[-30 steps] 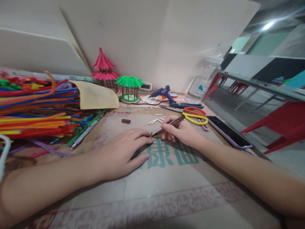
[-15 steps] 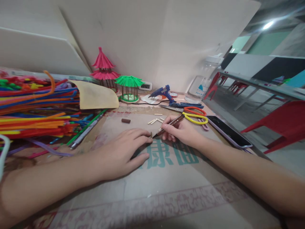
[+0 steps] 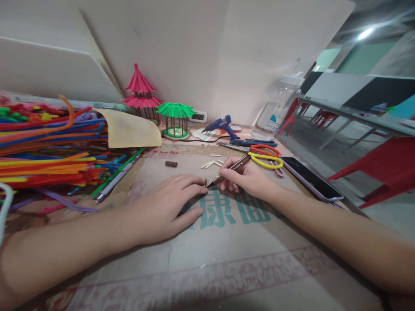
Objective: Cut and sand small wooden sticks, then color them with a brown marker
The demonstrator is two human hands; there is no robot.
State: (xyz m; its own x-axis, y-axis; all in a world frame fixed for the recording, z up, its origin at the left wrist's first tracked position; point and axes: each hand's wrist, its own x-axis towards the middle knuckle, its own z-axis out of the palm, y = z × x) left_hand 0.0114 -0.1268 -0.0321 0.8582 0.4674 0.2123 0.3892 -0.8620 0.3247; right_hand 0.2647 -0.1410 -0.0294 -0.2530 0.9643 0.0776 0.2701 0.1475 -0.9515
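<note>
My right hand (image 3: 238, 175) is closed round a brown marker pen (image 3: 235, 169), tilted with its dark tip down at the lower end of a short brown stick (image 3: 205, 182). Palm down on the table lies my left hand (image 3: 177, 201), fingers stretched and thumb apart. Its index fingertip is at the brown stick and seems to hold it down. Several pale short sticks (image 3: 207, 164) lie loose just beyond the pen. The brown pen cap (image 3: 171, 164) rests on its side behind my left hand.
Colourful pipe cleaners (image 3: 48, 168) are heaped at left. Pink (image 3: 142, 88) and green (image 3: 176, 111) model pavilions stand at the back, near a blue glue gun (image 3: 222, 125). Scissors (image 3: 259, 155), a phone (image 3: 311, 178) and a clear plastic jug (image 3: 270, 116) are at right.
</note>
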